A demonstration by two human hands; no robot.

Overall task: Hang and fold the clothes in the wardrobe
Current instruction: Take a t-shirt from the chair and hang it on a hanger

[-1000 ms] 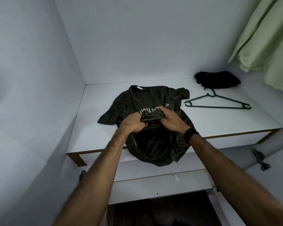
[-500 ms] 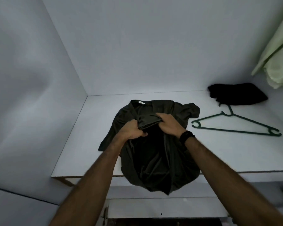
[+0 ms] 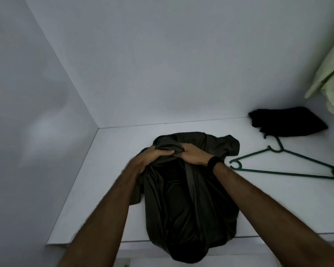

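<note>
A dark olive T-shirt lies bunched on the white wardrobe shelf, its lower part hanging over the front edge. My left hand and my right hand sit side by side near the shirt's far end, each gripping a bunched fold of its fabric. A green plastic hanger lies flat on the shelf to the right of the shirt. A black folded garment rests at the back right, just beyond the hanger's hook.
White wardrobe walls close in on the left and at the back. A pale green garment hangs at the far right edge. My right wrist wears a black band.
Both hands have pushed the bunched fabric farther back over the shirt, hiding its printed lettering and collar. The view has tilted up and closer to the shelf.
</note>
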